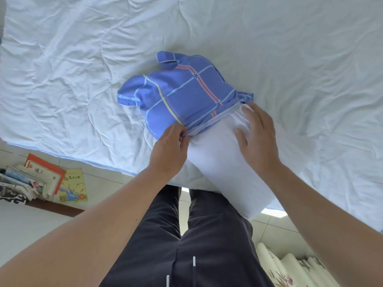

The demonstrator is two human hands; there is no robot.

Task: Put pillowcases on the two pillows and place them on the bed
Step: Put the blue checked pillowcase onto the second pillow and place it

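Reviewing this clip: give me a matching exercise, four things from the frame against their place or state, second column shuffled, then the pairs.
Things:
1. left hand
2. right hand
3. pillowcase
4. books

States:
A. piled on the floor beside the bed
B. pulled only partway over the white pillow
C. pinches the pillowcase's open edge
D. rests flat on the bare pillow

Pairs: 1-C, 2-D, 3-B, 4-A
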